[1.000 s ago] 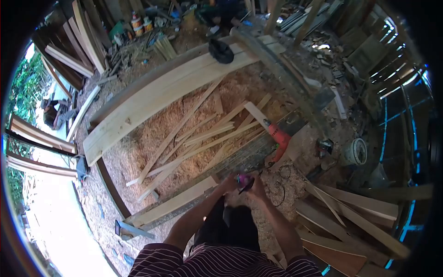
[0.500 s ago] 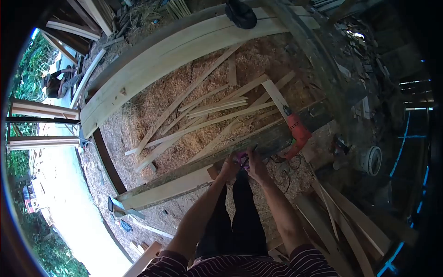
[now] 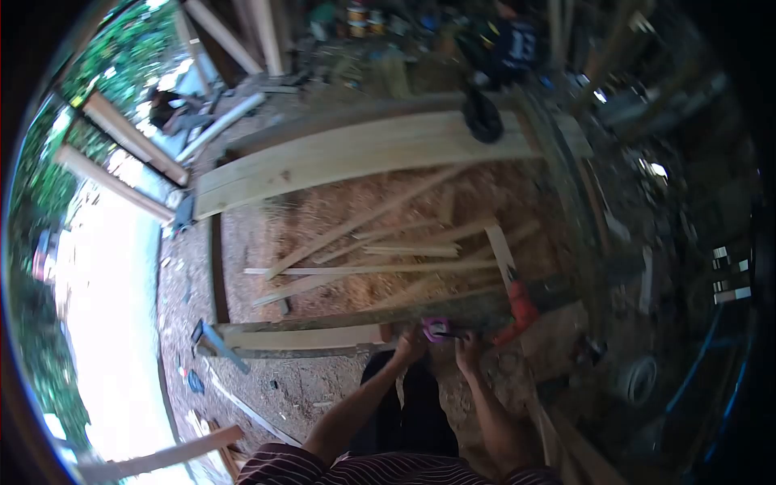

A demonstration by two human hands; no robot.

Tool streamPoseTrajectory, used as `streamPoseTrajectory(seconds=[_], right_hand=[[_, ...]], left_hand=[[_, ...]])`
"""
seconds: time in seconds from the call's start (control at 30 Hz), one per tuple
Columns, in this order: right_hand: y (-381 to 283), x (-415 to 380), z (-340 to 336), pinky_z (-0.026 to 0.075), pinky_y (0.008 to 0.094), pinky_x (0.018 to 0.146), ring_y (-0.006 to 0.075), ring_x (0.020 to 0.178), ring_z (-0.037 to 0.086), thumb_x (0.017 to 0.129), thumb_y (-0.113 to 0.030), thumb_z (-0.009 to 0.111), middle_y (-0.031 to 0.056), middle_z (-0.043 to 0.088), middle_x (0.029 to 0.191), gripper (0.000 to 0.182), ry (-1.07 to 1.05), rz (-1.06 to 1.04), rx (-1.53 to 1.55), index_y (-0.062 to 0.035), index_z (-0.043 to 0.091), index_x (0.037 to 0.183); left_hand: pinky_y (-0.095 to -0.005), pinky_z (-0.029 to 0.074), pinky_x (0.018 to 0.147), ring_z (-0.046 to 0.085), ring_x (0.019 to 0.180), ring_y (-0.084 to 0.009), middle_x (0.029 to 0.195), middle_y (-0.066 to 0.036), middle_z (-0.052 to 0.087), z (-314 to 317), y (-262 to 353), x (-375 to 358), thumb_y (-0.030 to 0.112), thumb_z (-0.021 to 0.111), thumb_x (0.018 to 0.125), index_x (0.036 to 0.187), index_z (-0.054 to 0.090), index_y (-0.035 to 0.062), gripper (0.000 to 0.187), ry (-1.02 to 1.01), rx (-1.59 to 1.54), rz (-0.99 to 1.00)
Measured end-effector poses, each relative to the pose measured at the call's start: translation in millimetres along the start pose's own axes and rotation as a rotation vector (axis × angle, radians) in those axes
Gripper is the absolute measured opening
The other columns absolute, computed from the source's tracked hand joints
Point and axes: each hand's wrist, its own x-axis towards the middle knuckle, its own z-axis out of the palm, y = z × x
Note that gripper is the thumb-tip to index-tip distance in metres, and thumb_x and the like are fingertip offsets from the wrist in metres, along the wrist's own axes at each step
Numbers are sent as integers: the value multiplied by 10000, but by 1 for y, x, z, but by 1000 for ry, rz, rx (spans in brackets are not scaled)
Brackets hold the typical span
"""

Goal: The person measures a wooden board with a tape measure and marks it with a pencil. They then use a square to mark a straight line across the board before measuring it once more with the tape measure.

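My left hand [image 3: 411,344] is closed on the left side of a small purple object [image 3: 436,329] with a pale centre. Just right of it, my right hand [image 3: 470,349] is closed round the end of a thin dark piece [image 3: 453,335] that reaches toward the purple object. Both hands are at the near edge of a long dark beam. A red drill [image 3: 521,312] lies on the beam right of my right hand, its bit pointing up and left. A light plank [image 3: 315,338] is left of my left hand.
Thin wood strips [image 3: 412,250] lie across sawdust beyond the beam. A wide plank [image 3: 356,153] with a dark object [image 3: 482,117] on it spans the far side. A blue clamp-like tool [image 3: 220,343] is at the left. Two people [image 3: 517,44] are farther back; a bucket [image 3: 643,380] stands right.
My hands have moved apart, leaving the purple object more exposed, with the dark piece at my right hand. The view has tilted up, bringing a person at the back into sight.
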Motion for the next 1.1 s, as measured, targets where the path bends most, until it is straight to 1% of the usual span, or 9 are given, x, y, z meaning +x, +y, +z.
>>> streamPoseTrajectory(seconds=[0.03,0.07,0.1,0.17,0.23,0.3,0.47,0.63,1.1], right_hand=[[-14,-3,-10,479,314,473,211,552,619,966,-265,447,113,645,823,289,-265,535,615,-13,504,1093],[-26,-10,-20,421,290,365,168,447,572,980,-265,392,86,636,723,283,-383,660,645,-22,516,1054],[25,-32,24,429,297,380,167,444,566,984,-271,404,66,620,640,279,-264,463,588,-28,525,1052],[-26,-36,-11,463,301,435,163,485,599,960,-282,477,65,630,662,281,-726,497,427,-25,591,960],[-22,-53,10,505,300,538,160,601,649,915,-302,564,64,652,708,281,-715,46,278,-40,658,874],[-53,-63,17,515,314,604,175,668,661,893,-313,589,69,665,739,276,-779,-95,306,-52,678,877],[-124,-71,20,495,386,827,277,888,654,848,-354,617,122,689,911,318,-993,-361,51,-80,700,988],[-105,-80,105,479,384,859,330,1002,609,870,-304,588,178,634,1068,359,-943,-620,-124,-45,606,1117],[-391,-158,240,462,436,888,398,1014,586,944,-287,467,224,616,1088,379,-777,-1106,203,7,570,1159]], left_hand=[[-451,502,789,584,1017,-393,1076,-216,611,-8,5,-14,90,594,754,1181,541,34,435,-80,-60,28],[-441,511,762,606,983,-366,1038,-202,627,-18,7,-31,79,587,755,1165,561,49,412,-157,-115,54],[-425,516,742,625,943,-339,999,-191,638,-19,-8,-48,75,585,757,1136,581,48,380,-78,-39,221],[-409,520,722,643,902,-312,959,-180,649,-34,-47,-78,71,584,758,1106,601,48,349,84,68,354],[-398,522,716,657,856,-302,904,-184,656,-62,-67,-110,122,585,793,1064,628,53,284,73,710,515],[-419,511,803,645,925,-305,985,-173,662,-106,-54,-169,201,577,858,1104,607,32,300,257,-119,-383],[-413,485,878,621,1006,-364,1066,-215,649,-162,-122,-305,265,624,762,1096,649,54,396,444,24,-963],[-429,464,911,606,1027,-377,1093,-201,644,-185,-140,-406,244,553,787,1067,665,50,359,382,-60,-979],[-448,467,914,572,1075,-390,1148,-229,606,-312,-161,-453,248,574,845,1195,566,41,406,697,-3,-619]])
